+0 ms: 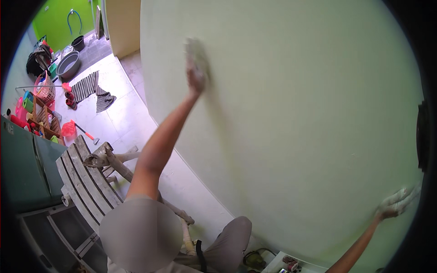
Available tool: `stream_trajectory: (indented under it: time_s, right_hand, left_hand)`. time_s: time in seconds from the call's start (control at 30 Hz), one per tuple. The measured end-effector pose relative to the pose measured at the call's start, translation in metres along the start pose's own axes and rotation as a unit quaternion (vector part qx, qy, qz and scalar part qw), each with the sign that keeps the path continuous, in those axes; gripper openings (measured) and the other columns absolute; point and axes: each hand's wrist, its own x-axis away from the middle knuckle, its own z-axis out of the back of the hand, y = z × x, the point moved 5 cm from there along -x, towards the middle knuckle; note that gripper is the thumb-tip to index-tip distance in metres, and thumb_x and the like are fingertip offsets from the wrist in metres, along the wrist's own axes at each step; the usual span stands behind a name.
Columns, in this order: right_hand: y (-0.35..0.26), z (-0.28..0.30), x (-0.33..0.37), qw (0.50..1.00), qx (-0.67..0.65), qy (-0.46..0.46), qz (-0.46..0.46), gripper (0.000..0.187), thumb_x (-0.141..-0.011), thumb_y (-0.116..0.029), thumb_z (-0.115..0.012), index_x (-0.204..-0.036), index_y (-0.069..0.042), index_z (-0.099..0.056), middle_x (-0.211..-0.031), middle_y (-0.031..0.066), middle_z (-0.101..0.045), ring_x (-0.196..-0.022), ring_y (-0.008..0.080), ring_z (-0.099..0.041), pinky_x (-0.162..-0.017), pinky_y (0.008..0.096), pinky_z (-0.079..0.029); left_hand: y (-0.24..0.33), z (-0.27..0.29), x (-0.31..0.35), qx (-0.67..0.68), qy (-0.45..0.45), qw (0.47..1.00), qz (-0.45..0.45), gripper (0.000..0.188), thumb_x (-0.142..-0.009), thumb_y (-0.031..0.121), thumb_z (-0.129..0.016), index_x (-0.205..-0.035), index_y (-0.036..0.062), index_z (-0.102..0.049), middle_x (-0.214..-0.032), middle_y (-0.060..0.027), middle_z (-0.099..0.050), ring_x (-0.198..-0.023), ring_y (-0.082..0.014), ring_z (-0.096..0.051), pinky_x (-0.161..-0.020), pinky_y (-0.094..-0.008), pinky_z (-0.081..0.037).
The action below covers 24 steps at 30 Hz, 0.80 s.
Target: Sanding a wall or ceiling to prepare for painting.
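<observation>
Wall point(282, 113), smooth and pale green, stood right in front of me and filled most of my view, from the tan door point(122, 27) at upper left to a dark object point(422, 136) at the right rim. My left hand point(195, 68) was up high against it, near its left edge, with the arm nearly straight. That hand was too blurred for me to tell whether its fingers were spread or pressed together, or whether something lay under the palm. My right hand point(395, 204) was far out to the right and low, just by the wall's surface below the dark object. Its fingers were stretched out, whitish as if coated, and I could not tell how tightly they lay side by side; I saw nothing pinched between them. My grey trouser knee point(232, 234) was bent near the foot of the wall, beside a small white surface point(271, 264) with bits and pieces on it. To my left stood a weathered slatted bench point(88, 179), next to a dark green cabinet point(18, 159). Farther off, on the pale tiles, lay a striped cloth point(85, 86), a red plastic bag point(68, 129) and an orange-handled tool point(86, 133), with a grey basin point(68, 66) beyond them
</observation>
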Motion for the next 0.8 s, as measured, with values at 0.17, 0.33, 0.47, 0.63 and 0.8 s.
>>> stream_trajectory:
  time_s: [0.17,0.33,0.47,0.63,0.8]
  right_hand:
    - [0.007,0.006,-0.004,1.000,0.001,0.020,-0.020,0.045,-0.107,-0.025,-0.053,-0.142,0.003,-0.054,-0.142,0.0218,-0.059,-0.127,0.0398,-0.059,-0.104,0.0455,-0.049]
    - [0.011,0.014,-0.001,0.998,0.056,0.023,-0.005,0.045,-0.105,-0.027,-0.057,-0.141,0.001,-0.055,-0.141,0.0213,-0.059,-0.124,0.0407,-0.060,-0.101,0.0464,-0.050]
    - [0.004,0.025,0.000,0.998,0.061,0.014,-0.009,0.040,-0.107,-0.023,-0.052,-0.141,-0.003,-0.057,-0.145,0.0166,-0.057,-0.131,0.0380,-0.056,-0.103,0.0455,-0.049]
    - [-0.014,0.031,-0.026,0.998,0.049,0.041,-0.024,0.040,-0.105,-0.023,-0.054,-0.142,-0.008,-0.058,-0.145,0.0140,-0.058,-0.131,0.0362,-0.056,-0.106,0.0449,-0.048]
    - [-0.001,0.023,-0.004,0.996,0.045,0.040,-0.067,0.041,-0.104,-0.023,-0.056,-0.144,-0.014,-0.057,-0.148,0.0127,-0.056,-0.132,0.0357,-0.054,-0.107,0.0450,-0.048]
  left_hand:
    - [-0.042,0.050,-0.060,-0.196,0.169,0.928,0.267,0.057,-0.108,0.022,-0.041,-0.158,-0.0026,-0.029,-0.165,-0.0180,-0.030,-0.153,-0.0289,-0.030,-0.126,-0.0373,-0.020]
    - [0.071,-0.077,0.143,-0.079,0.006,0.995,0.052,0.064,-0.097,0.006,-0.047,-0.158,-0.0026,-0.030,-0.167,-0.0196,-0.024,-0.156,-0.0347,-0.016,-0.127,-0.0455,-0.013]
    - [0.146,-0.069,0.386,-0.099,-0.296,0.928,0.204,0.078,-0.081,-0.011,-0.049,-0.156,0.0041,-0.039,-0.168,-0.0212,-0.021,-0.156,-0.0410,-0.012,-0.126,-0.0482,-0.018]
    - [0.124,0.193,0.607,-0.413,-0.296,0.493,0.707,0.056,-0.092,0.040,-0.062,-0.127,-0.0037,-0.060,-0.122,-0.0255,-0.068,-0.116,-0.0408,-0.066,-0.097,-0.0482,-0.054]
    - [0.155,0.254,0.615,-0.496,-0.349,0.537,0.587,0.044,-0.091,0.038,-0.063,-0.105,-0.0022,-0.070,-0.111,-0.0280,-0.070,-0.107,-0.0437,-0.068,-0.092,-0.0512,-0.056]
